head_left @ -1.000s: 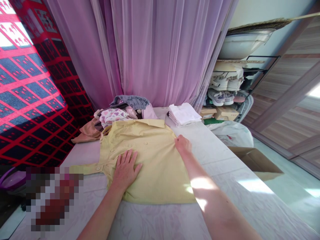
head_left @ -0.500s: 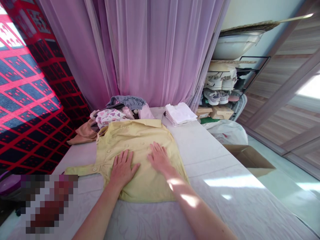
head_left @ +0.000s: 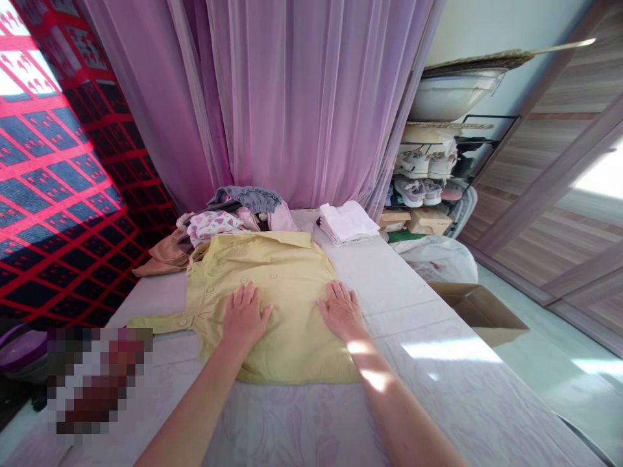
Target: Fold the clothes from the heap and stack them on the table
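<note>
A yellow buttoned garment [head_left: 292, 337] lies spread on the pale patterned table cover [head_left: 292, 425], its strap-like end with a button stretching to the left. My left hand [head_left: 244, 316] rests flat on the middle of the cloth, fingers apart. At the garment's right edge, my right hand [head_left: 342, 310] presses flat with its fingers spread. Neither hand grips anything. Behind the garment is a loose heap of clothes, with a heart-print piece [head_left: 214, 225] and a grey-blue ruffled piece [head_left: 248, 198] on it. A folded white stack [head_left: 349, 222] sits to the right of the heap.
Purple curtains [head_left: 302, 97] hang behind the far edge. On the right are a shoe rack with sneakers [head_left: 413, 191], a plastic bag [head_left: 438, 256] and an open cardboard box [head_left: 474, 308] on the floor. A red-and-black patterned cloth [head_left: 63, 194] covers the left side.
My right hand has slid right across the yellow garment, from near its middle to its right edge. My left hand stays almost in place. The view has shifted slightly.
</note>
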The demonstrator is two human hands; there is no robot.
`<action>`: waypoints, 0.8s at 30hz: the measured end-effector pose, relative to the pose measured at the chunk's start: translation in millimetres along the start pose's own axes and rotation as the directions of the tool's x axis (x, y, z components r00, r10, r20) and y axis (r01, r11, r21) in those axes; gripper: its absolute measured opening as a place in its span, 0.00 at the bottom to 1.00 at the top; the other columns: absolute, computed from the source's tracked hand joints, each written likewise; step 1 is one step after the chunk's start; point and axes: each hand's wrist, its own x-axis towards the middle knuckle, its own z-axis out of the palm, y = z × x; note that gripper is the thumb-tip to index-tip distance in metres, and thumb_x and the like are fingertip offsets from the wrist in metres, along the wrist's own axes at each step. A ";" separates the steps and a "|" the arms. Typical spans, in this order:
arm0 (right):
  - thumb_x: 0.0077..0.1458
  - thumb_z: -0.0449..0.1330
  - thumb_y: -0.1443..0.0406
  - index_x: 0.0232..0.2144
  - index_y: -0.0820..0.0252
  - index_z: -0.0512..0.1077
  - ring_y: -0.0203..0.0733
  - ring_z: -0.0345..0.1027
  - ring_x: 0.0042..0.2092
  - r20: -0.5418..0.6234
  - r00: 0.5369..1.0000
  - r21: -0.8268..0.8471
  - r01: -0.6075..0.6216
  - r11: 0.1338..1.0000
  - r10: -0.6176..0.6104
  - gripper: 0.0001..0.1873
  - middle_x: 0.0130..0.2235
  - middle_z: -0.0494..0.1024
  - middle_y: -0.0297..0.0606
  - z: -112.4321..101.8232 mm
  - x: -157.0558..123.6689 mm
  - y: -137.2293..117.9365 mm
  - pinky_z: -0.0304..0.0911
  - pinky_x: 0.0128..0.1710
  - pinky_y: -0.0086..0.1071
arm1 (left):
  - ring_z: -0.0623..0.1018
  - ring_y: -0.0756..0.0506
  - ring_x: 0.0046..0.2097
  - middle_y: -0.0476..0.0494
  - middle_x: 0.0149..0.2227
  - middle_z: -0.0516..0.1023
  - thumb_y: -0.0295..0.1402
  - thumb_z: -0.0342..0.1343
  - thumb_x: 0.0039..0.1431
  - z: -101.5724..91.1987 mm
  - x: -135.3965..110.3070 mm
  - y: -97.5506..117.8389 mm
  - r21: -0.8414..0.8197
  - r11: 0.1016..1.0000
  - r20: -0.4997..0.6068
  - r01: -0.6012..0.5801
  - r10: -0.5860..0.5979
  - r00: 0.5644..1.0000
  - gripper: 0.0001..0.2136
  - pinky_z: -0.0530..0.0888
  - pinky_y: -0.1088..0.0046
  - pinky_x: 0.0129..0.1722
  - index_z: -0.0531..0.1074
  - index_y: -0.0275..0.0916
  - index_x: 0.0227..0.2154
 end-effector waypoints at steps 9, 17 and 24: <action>0.64 0.42 0.55 0.63 0.62 0.56 0.50 0.42 0.67 -0.023 1.000 0.032 0.009 0.999 -0.009 0.30 0.67 0.52 0.46 -2.9 -2.5 2.6 0.38 0.64 0.49 | 0.58 0.39 0.65 0.42 0.65 0.61 0.46 0.43 0.65 19.8 -31.8 52.9 -0.132 0.966 0.001 -0.224 0.226 0.974 0.25 0.56 0.54 0.63 0.62 0.42 0.60; 0.63 0.43 0.63 0.64 0.57 0.56 0.48 0.38 0.68 -0.110 0.977 0.053 0.191 0.980 -0.185 0.27 0.68 0.49 0.43 -17.6 -28.7 -50.7 0.34 0.65 0.48 | 0.60 0.39 0.65 0.39 0.61 0.66 0.35 0.42 0.65 15.1 -34.4 52.6 -0.101 0.974 -0.127 -0.202 0.189 0.974 0.20 0.58 0.57 0.63 0.68 0.38 0.56; 0.64 0.43 0.59 0.64 0.57 0.56 0.48 0.43 0.67 -0.008 0.972 0.068 0.235 0.970 -0.235 0.27 0.67 0.53 0.43 8.5 -61.8 -57.1 0.39 0.64 0.49 | 0.70 0.42 0.55 0.38 0.52 0.74 0.29 0.42 0.63 15.4 -34.0 48.8 -0.126 0.980 -0.175 -0.152 0.129 0.976 0.17 0.65 0.62 0.59 0.71 0.36 0.50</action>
